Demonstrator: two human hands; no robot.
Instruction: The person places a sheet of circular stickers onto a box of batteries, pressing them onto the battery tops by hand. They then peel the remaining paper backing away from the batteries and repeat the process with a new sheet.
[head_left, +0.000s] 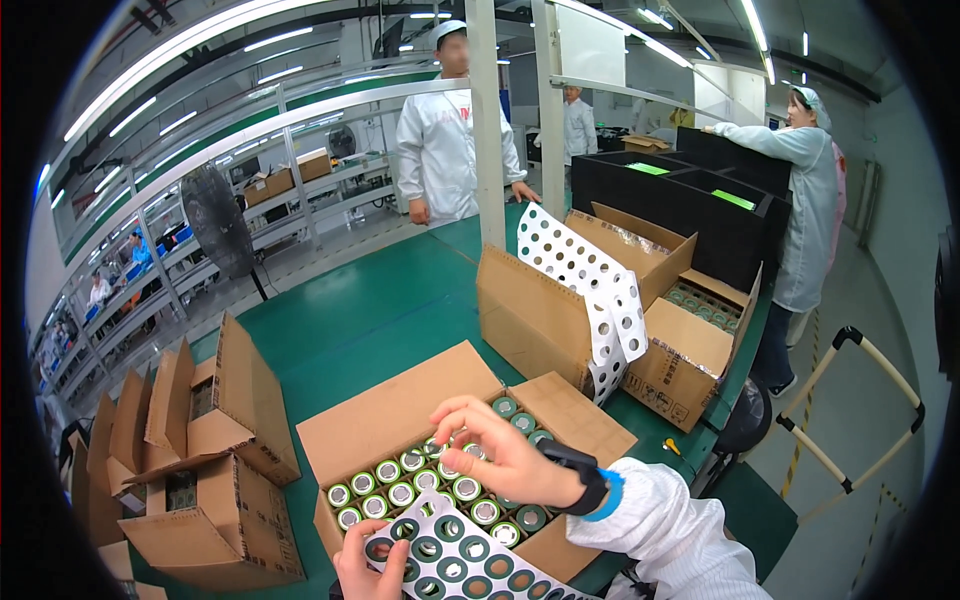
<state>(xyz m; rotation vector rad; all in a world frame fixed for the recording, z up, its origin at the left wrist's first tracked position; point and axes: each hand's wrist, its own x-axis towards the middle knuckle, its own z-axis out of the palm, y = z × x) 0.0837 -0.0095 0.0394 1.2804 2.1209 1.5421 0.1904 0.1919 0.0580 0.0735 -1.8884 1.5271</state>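
An opened cardboard box (400,395) stands on the table before me, filled with rows of upright cylindrical battery cells (400,494). Some cells have bright green rims; those toward the far right look darker green on top. Low in front, my left hand (372,565) grips the edge of a white sheet of green ring stickers (475,548), thumb on its face. The sheet has round holes and covers the near cells. Over the middle of the box hovers my right hand (510,462), fingers curved and apart from the thumb, nothing visible between them. A black wristband (580,475) circles that wrist.
More opened cartons stand at left (225,500) and far right (680,350). A punched white sheet (580,265) drapes over a carton. Beyond are black bins (690,190), a metal post (487,130) and co-workers in white coats (440,150). A yellow-handled tool (672,446) lies right, on the green table (390,310).
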